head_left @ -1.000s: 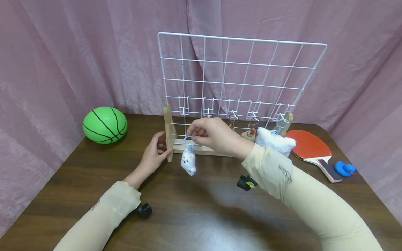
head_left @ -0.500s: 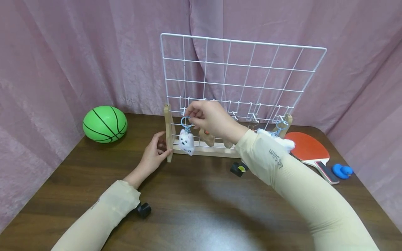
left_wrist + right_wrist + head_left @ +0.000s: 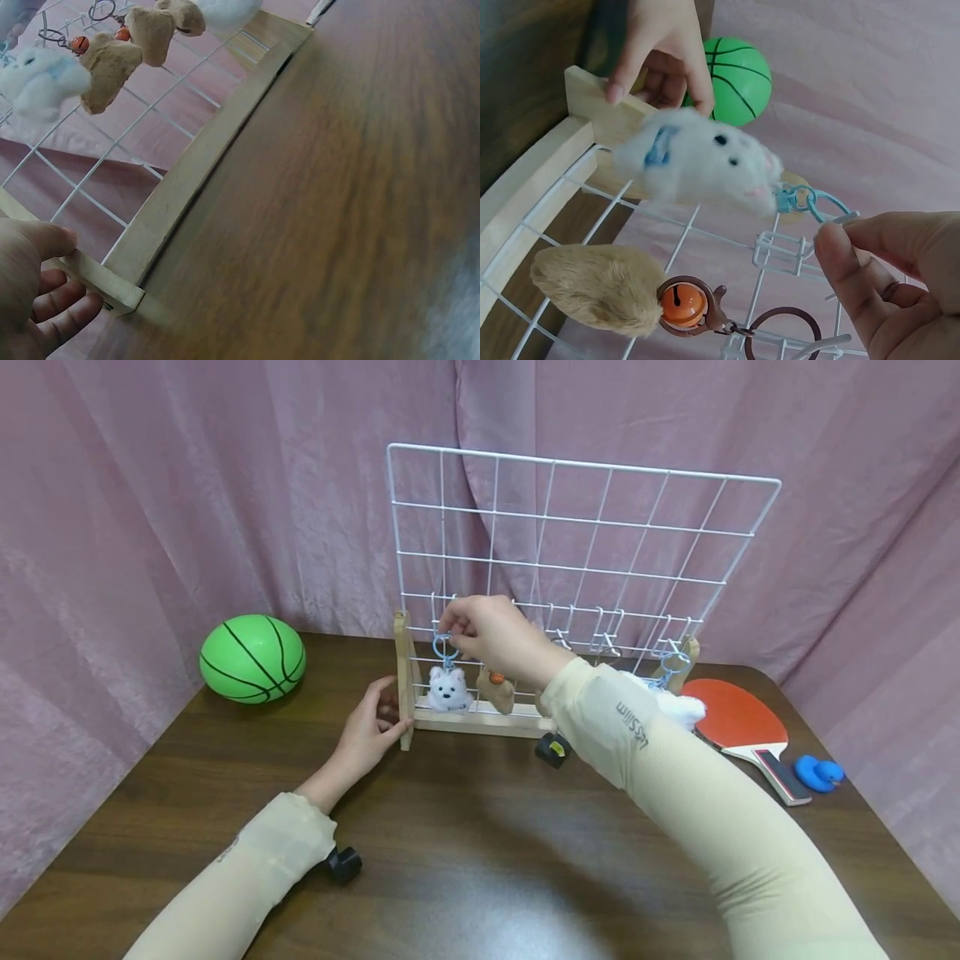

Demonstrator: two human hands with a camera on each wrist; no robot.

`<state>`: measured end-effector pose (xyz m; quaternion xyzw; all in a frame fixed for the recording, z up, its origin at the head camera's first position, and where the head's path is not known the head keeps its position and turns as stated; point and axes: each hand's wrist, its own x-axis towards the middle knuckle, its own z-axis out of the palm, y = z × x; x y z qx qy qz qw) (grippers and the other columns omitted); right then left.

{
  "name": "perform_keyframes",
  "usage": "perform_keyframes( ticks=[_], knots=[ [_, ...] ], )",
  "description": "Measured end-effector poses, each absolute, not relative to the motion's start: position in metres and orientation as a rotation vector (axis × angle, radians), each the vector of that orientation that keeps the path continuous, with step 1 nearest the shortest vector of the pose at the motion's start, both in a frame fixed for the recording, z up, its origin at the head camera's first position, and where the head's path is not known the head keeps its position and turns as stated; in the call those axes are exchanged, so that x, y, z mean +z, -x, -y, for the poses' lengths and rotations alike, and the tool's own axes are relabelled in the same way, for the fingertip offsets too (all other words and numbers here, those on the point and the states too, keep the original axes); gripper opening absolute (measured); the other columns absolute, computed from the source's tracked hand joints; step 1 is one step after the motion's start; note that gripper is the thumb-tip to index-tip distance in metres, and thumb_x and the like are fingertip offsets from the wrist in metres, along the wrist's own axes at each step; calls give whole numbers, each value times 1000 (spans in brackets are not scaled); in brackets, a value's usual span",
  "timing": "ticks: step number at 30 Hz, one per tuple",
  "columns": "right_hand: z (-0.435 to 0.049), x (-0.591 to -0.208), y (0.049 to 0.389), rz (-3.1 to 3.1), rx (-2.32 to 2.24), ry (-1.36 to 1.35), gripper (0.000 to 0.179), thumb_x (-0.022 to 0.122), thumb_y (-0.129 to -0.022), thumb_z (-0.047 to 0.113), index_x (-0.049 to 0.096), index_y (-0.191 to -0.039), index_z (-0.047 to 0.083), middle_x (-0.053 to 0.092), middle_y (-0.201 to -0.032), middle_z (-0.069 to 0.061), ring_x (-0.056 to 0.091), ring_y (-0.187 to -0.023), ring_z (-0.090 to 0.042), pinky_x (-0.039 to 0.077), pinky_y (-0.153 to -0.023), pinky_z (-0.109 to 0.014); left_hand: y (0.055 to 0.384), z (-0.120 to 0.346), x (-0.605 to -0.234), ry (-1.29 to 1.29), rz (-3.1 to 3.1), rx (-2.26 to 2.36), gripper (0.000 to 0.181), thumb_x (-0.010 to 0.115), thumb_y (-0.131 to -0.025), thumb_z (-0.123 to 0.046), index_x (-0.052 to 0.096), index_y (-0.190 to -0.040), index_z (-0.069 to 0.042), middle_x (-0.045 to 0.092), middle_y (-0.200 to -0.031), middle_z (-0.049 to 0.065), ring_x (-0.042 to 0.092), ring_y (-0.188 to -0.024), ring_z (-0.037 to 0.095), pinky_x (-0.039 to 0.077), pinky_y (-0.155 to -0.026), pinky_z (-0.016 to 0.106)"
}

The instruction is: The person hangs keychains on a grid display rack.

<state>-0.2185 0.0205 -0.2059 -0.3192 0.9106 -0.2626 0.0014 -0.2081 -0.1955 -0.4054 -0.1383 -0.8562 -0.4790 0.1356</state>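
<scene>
My right hand (image 3: 498, 639) pinches the light blue ring (image 3: 835, 199) of a white plush dog keychain (image 3: 448, 689) between thumb and index finger. The ring is right at the tip of the leftmost white hook (image 3: 780, 253), overlapping it in the right wrist view. Below the ring the plush dangles, face forward, before the white wire grid (image 3: 553, 461). My left hand (image 3: 363, 731) grips the left wooden post (image 3: 406, 672) of the grid's stand, thumb on the near side and fingers curled behind. On the neighbouring hook hangs a brown plush keychain (image 3: 600, 289) with an orange bell (image 3: 684, 304).
A green ball (image 3: 252, 658) lies left of the stand. To the right are a red table tennis paddle (image 3: 738, 714) and a blue rubber duck (image 3: 817, 774). Another white plush (image 3: 682, 706) hangs at the grid's right end, partly behind my right sleeve. A pink curtain (image 3: 225, 485) closes the back.
My right hand has risen and moved slightly left, lifting the white plush dog keychain up to the leftmost hook. The plush has turned to face forward. My left hand stays on the post.
</scene>
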Motion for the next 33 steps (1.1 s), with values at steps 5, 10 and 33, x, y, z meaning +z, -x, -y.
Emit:
perform_keyframes(
  ticks=[5,10,33],
  knots=[
    [-17,-206,220,-2900,-761,1033,18,56,-92,2,68,-105,5,69,-93,-7,63,-83,-15,53,-78,-23,207,196,-406,408,2482,-1386,68,70,-85,-2,32,-141,-1,59,-110,26,63,-96,35,55,-70,26],
    [-14,-206,221,-2911,-744,1056,19,54,-91,0,69,-104,4,70,-94,-8,63,-83,-16,53,-77,-24,207,197,-408,402,2479,-1379,68,70,-85,-1,33,-141,-1,60,-109,26,63,-96,35,56,-69,26],
    [-32,-203,196,-2943,-908,1222,20,60,-94,13,66,-112,7,68,-103,-4,64,-94,-15,53,-88,-28,203,208,-393,345,2405,-1367,67,73,-83,-4,38,-140,-5,61,-110,21,63,-94,31,55,-71,27]
  ],
)
